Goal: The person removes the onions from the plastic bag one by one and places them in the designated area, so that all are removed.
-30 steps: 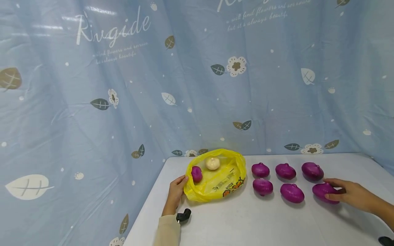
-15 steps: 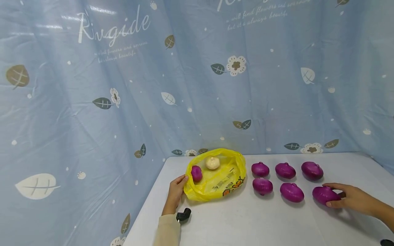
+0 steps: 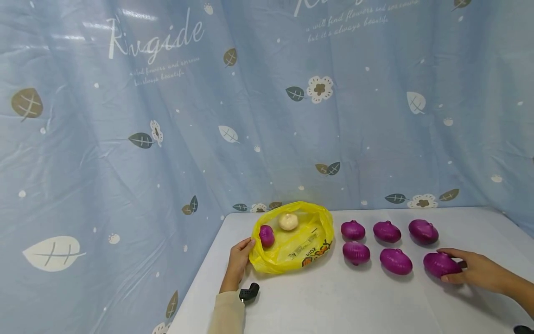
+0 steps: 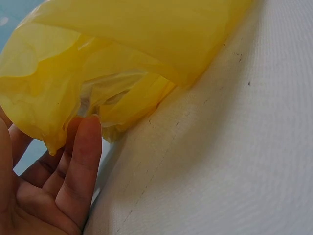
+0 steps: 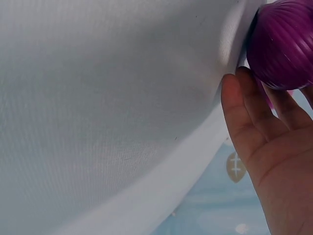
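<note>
The left hand (image 3: 238, 260) is pinching the left rim of the yellow bag (image 3: 273, 266); in the left wrist view, its fingertips are touching the thin plastic. The bag is lying on the bench (image 3: 333, 301) with its mouth gaping. Inside, a white onion (image 3: 288, 221) is sitting towards the back and a purple onion (image 3: 267, 236) by the left wall, not touching each other.

Well to the right, the right hand (image 3: 475, 268) is grasping the end onion (image 3: 441, 265) between thumb and fingers, at the front right corner of a group of six. The middle onion (image 3: 396, 261) and the left onion (image 3: 356, 253) are completing the front row, while three back onions (image 3: 387, 232) are standing behind. A black device (image 3: 249, 292) is sticking out beside the left sleeve (image 3: 227, 313). A blue curtain (image 3: 267, 106) is hanging behind the bench.
</note>
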A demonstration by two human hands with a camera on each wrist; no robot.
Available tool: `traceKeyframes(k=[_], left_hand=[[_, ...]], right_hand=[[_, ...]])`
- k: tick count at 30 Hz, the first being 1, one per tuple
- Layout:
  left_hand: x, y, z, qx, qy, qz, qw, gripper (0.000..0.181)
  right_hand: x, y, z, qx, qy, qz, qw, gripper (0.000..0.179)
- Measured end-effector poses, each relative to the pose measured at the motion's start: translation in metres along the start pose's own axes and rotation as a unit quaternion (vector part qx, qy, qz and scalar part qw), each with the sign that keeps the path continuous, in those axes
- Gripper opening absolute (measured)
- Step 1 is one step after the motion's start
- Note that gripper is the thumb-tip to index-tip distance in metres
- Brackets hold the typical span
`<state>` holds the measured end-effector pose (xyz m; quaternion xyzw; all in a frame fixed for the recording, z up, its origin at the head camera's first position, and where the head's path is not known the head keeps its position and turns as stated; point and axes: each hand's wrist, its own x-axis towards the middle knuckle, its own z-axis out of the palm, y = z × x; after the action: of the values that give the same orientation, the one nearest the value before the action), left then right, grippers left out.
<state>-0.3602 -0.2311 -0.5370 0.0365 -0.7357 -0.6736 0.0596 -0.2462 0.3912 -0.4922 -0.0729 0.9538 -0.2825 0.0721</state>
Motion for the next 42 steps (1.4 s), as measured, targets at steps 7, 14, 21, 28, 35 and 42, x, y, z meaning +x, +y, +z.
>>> traceKeyframes(k=[7, 14, 21, 28, 35, 42], left_hand=[[0.000, 0.000, 0.000, -0.005, -0.002, 0.006, 1.0000, 0.053], [0.001, 0.001, -0.001, 0.002, 0.007, 0.012, 0.9999, 0.046], [0.001, 0.002, -0.002, 0.004, 0.009, 0.008, 0.9999, 0.050], [0.001, 0.002, 0.000, 0.002, 0.007, 0.011, 0.9999, 0.047], [0.000, 0.002, 0.001, -0.003, 0.006, 0.012, 0.9999, 0.049], [-0.001, 0.000, 0.001, 0.006, 0.013, 0.022, 0.9997, 0.049]], right_hand=[[0.000, -0.006, -0.005, -0.013, 0.000, -0.001, 0.9999, 0.083], [0.003, -0.013, -0.017, -0.022, 0.017, -0.033, 0.9991, 0.077], [0.009, -0.025, -0.023, -0.001, 0.024, -0.040, 0.9989, 0.074], [0.021, -0.049, -0.026, -0.013, 0.038, -0.066, 0.9971, 0.071], [0.038, -0.079, -0.023, -0.010, 0.043, -0.110, 0.9929, 0.070], [0.061, -0.110, -0.012, 0.013, 0.025, -0.107, 0.9938, 0.074]])
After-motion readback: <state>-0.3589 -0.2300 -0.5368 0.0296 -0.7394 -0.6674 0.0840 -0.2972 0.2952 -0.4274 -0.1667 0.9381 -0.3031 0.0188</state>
